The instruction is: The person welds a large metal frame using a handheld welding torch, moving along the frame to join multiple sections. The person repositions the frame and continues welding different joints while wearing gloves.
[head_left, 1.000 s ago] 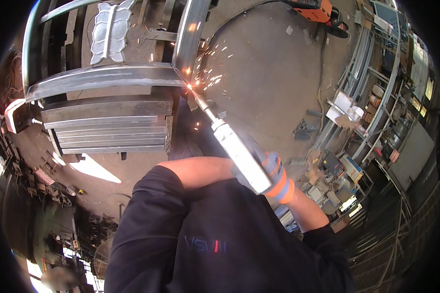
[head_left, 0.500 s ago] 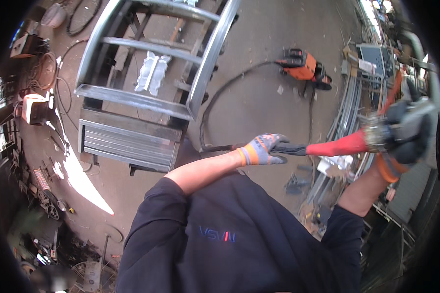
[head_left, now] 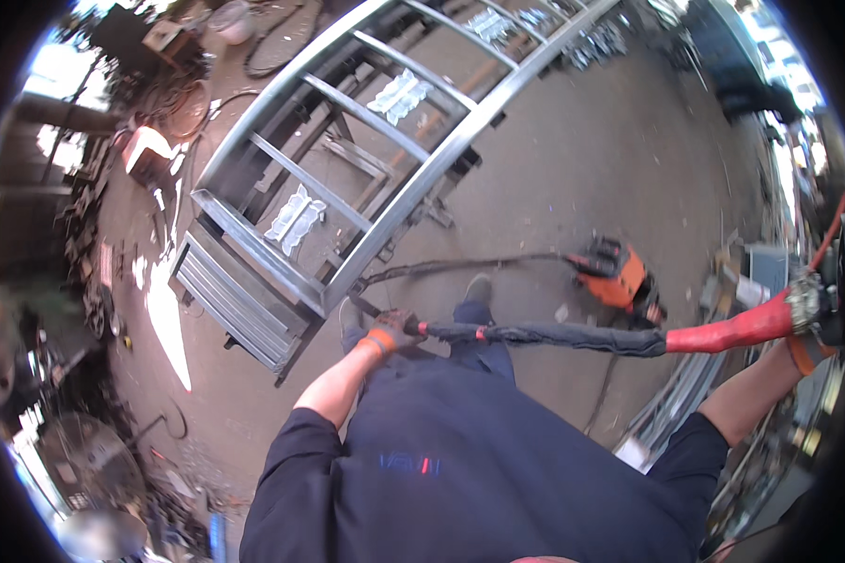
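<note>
A thick cable (head_left: 573, 337) with a black sleeve and a red sleeve (head_left: 728, 326) stretches across in front of my torso. My left hand (head_left: 396, 331), in a grey and orange glove, is closed around its dark part near my legs. At the far right rim my right hand (head_left: 821, 330), also gloved, is at the metal fitting (head_left: 804, 302) beyond the red sleeve. It looks closed there on the cable's end, though dark shadow hides most of its fingers. From my left hand the cable runs back toward an orange and black machine (head_left: 616, 278) on the floor.
A ladder-like frame of metal tubes (head_left: 399, 214) extends from near left to far centre, with butterfly-shaped silvery pieces (head_left: 296, 220) within it. A ribbed metal panel (head_left: 227, 305) adjoins its near end. Long metal bars (head_left: 678, 385) lie at right; a red box-like machine (head_left: 148, 155) stands at left.
My view has turned, showing more of the tube frame. My left hand has shifted left along the cable, and my right hand has gone further right, so more black sleeve shows between them.
</note>
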### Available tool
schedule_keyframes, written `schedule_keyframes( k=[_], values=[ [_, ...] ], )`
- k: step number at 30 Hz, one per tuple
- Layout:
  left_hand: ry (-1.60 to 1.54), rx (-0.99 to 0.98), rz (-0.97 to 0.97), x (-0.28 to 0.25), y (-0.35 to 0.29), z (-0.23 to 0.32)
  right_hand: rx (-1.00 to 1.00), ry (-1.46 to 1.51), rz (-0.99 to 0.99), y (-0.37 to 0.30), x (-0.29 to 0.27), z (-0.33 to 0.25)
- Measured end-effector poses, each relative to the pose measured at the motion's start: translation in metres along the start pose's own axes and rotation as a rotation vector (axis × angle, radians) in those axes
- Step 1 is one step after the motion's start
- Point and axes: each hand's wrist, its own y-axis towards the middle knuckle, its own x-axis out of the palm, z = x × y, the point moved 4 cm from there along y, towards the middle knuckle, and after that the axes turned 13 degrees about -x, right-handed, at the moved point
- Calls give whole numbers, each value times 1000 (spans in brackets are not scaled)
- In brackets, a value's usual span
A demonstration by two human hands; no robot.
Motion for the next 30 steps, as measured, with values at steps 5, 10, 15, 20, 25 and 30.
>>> schedule_keyframes(
  k=[5,10,15,20,25,30],
  values=[
    [-122,-184,-11,-14,-13,61,409,868,-789,66,87,124],
    [-133,-168,119,-23,-16,109,201,895,-1137,25,242,109],
    [-95,-45,175,-24,39,161,-540,738,-1784,-80,394,5],
    [-206,92,307,-70,103,194,-297,548,-2240,-208,484,-19],
    [-278,127,305,-113,118,205,-310,197,-2554,-276,538,6],
    [-370,78,268,-128,125,201,-362,269,-2717,-307,571,26]
  ],
)
